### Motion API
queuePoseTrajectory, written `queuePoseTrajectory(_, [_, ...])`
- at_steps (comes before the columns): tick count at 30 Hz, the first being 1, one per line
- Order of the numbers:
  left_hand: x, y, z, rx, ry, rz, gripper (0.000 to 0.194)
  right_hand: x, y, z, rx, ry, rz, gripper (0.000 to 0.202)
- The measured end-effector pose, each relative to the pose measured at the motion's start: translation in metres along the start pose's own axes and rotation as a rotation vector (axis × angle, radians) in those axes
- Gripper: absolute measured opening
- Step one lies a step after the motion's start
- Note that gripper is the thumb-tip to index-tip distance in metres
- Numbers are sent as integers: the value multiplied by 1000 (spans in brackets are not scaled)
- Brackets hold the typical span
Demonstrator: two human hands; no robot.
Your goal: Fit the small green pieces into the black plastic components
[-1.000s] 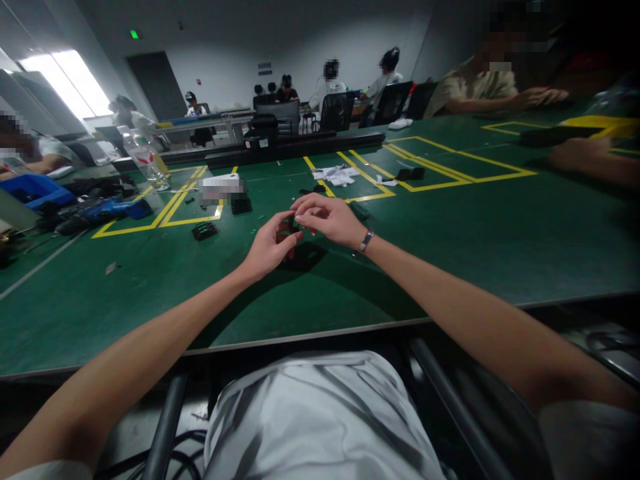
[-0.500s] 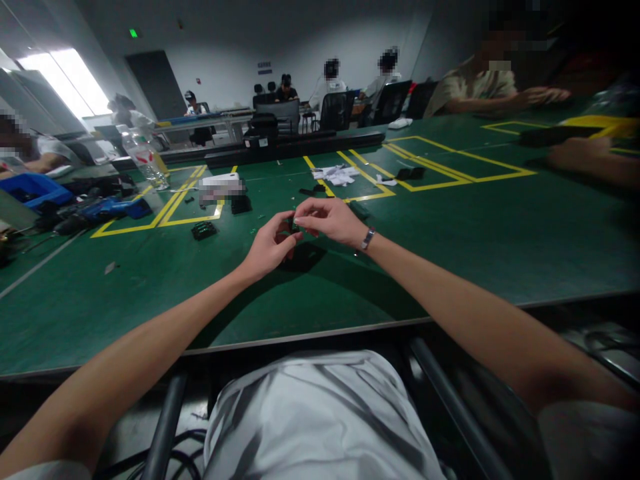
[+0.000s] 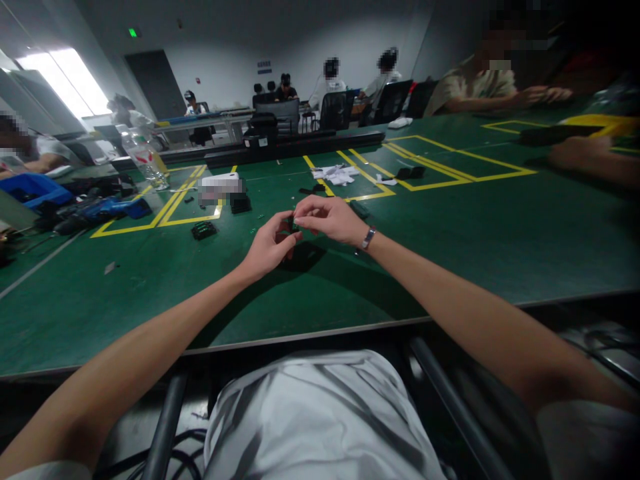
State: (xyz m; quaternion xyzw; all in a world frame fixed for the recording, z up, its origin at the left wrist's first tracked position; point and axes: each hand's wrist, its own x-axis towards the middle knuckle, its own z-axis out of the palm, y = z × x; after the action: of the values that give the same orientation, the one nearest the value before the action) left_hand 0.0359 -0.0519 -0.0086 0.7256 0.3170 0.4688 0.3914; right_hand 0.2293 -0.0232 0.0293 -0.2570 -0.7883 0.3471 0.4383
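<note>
Above the green table (image 3: pixel 320 300), my two hands meet near the middle of the view. My left hand (image 3: pixel 273 241) is closed around a small dark part (image 3: pixel 293 225), gripped between thumb and fingers; its exact kind is too small to make out. My right hand (image 3: pixel 333 220), with a metal-banded watch on the wrist, has its thumb and fingertips pinched at the top of that part. Whether it holds a separate tiny piece is hidden by the fingers. Left of my hands lies a black and green small block (image 3: pixel 203 231).
Behind my hands are white paper scraps (image 3: pixel 340 175) and flat black pieces (image 3: pixel 411 173). To the left stand a clear bottle (image 3: pixel 145 157), a blue power tool (image 3: pixel 110 212) and a blue bin (image 3: pixel 37 190). A co-worker's hand (image 3: pixel 585 157) rests at the right.
My right hand and wrist have shifted very slightly; both hands stay together at the small dark part. Nothing on the table has visibly moved.
</note>
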Motion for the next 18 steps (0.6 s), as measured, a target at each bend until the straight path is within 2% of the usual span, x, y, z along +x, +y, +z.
queuePoseTrajectory(18, [0,2,1,-10,-23,8,44,0,-2,-1,-28,-21,-13,20])
